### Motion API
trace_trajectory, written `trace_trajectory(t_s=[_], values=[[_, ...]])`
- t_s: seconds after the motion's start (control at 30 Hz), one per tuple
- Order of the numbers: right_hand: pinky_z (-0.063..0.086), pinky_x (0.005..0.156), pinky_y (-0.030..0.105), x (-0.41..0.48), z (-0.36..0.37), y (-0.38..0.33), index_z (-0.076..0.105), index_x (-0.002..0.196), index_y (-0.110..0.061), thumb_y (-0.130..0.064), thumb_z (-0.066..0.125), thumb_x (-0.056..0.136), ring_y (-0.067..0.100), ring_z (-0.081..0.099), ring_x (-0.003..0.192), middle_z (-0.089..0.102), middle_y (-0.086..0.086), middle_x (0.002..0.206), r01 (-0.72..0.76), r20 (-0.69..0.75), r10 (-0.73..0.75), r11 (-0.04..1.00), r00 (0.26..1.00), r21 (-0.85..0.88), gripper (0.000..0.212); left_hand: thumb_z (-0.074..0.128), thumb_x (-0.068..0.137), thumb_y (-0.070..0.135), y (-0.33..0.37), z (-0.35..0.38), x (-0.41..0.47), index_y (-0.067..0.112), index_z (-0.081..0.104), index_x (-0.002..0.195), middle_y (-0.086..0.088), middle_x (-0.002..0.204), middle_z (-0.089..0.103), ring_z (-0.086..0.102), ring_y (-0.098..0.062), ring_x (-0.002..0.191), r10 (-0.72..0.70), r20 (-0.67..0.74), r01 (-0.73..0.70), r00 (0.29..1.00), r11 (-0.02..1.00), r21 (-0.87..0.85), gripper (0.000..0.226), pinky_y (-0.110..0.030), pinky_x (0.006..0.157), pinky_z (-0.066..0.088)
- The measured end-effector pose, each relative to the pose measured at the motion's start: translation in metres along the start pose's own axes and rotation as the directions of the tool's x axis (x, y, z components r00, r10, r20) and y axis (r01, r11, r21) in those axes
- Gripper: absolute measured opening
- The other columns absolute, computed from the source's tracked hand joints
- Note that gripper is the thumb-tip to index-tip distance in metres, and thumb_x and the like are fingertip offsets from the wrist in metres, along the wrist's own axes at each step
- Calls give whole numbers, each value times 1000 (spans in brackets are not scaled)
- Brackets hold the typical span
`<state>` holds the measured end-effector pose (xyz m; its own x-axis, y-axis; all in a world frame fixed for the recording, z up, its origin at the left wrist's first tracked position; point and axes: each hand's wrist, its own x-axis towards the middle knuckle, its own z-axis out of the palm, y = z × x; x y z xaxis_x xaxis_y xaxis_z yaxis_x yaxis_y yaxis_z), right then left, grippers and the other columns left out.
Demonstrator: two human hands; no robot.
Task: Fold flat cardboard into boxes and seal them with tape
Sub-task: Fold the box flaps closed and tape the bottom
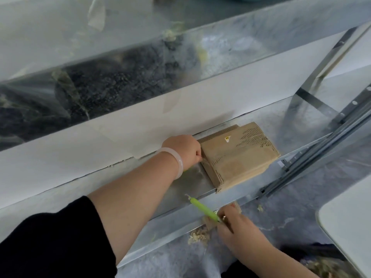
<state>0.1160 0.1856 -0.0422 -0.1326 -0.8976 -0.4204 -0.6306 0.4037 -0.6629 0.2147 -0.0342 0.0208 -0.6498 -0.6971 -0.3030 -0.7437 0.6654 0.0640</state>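
A stack of flat brown cardboard (239, 155) lies on a low metal shelf (140, 199), wrapped in clear film with a small yellow sticker on top. My left hand (184, 150), a pale bangle on its wrist, reaches in with curled fingers against the stack's left edge; what the fingers hold I cannot tell. Below the shelf's front lip, my right hand (239, 227) grips a lime-green utility knife (204, 210) that points up and left toward the shelf.
A white board (100, 141) backs the shelf, with a metal upper shelf above it. Slotted metal uprights and rails (321, 135) run at the right. A white tabletop corner (349, 225) juts in at lower right. Shreds of cardboard (197, 236) litter the grey floor.
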Motion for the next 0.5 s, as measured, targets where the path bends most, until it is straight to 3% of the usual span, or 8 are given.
trace_trajectory(t_s=[0.13, 0.2, 0.4, 0.5], values=[[43, 57, 34, -17, -5, 19, 57, 92, -32, -30, 58, 95, 7, 48, 47, 57, -6, 60, -19, -96, 61, 919, 993, 393, 4, 54, 91, 43, -4, 6, -1, 31, 73, 89, 10, 88, 67, 61, -17, 80, 1, -34, -3, 999, 999, -43, 22, -29, 68, 48], [40, 53, 30, -17, -7, 16, 63, 87, -32, -28, 53, 98, 5, 45, 42, 52, -4, 57, -1, -152, 91, 861, 984, 509, 15, 54, 91, 46, -7, 11, -4, 32, 73, 88, 12, 88, 66, 61, -16, 80, 2, -58, -6, 998, 997, -75, 24, -30, 68, 49], [32, 42, 16, -7, -17, -12, 65, 99, -21, -17, 41, 103, 7, 40, 42, 50, 2, 54, 34, -163, 96, 757, 982, 652, 25, 56, 90, 48, -11, 29, -11, 29, 74, 86, 10, 86, 66, 61, -16, 78, -21, -148, 4, 989, 993, -118, 26, -26, 64, 47], [35, 44, 16, 0, -18, -24, 59, 103, -27, -18, 42, 103, 5, 43, 43, 54, 1, 54, 35, -183, 97, 794, 978, 607, 20, 55, 91, 45, -12, 35, -16, 27, 73, 89, 8, 89, 63, 60, -16, 82, -17, -218, -7, 976, 994, -107, 26, -28, 66, 49]])
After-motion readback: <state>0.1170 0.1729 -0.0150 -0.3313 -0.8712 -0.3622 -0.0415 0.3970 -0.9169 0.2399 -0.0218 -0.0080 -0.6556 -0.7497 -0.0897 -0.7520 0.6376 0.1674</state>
